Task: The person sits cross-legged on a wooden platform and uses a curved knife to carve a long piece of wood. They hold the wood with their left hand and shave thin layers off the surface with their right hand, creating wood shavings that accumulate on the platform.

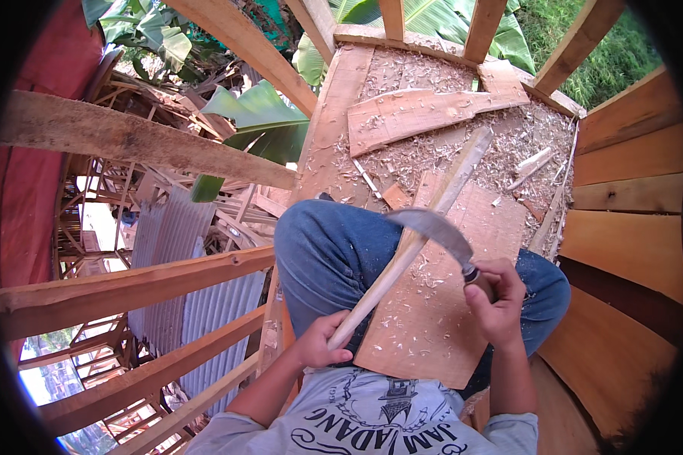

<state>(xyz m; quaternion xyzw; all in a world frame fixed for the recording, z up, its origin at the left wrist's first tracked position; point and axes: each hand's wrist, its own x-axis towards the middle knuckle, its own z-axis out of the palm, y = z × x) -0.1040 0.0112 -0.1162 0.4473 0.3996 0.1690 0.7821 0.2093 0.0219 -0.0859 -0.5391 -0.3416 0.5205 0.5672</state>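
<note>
My left hand [322,341] is wrapped round the near end of a long pale wooden stick [387,280], which slants up and to the right away from me. The curved metal blade of a sickle [436,230] lies across the stick near its middle; whether it touches the wood I cannot tell. Its dark wooden handle is closed in my right hand [497,299], above my right knee. Beneath both, a broad flat board [432,318] rests between my legs, scattered with shavings.
A shaped plank [417,117] lies at the far side among curly wood shavings [539,133]. Wooden rails [144,280] run along the left, with corrugated metal sheets [167,243] beyond and below. Overlapping planks [630,250] form a wall at the right. Banana leaves [262,117] reach in past the posts.
</note>
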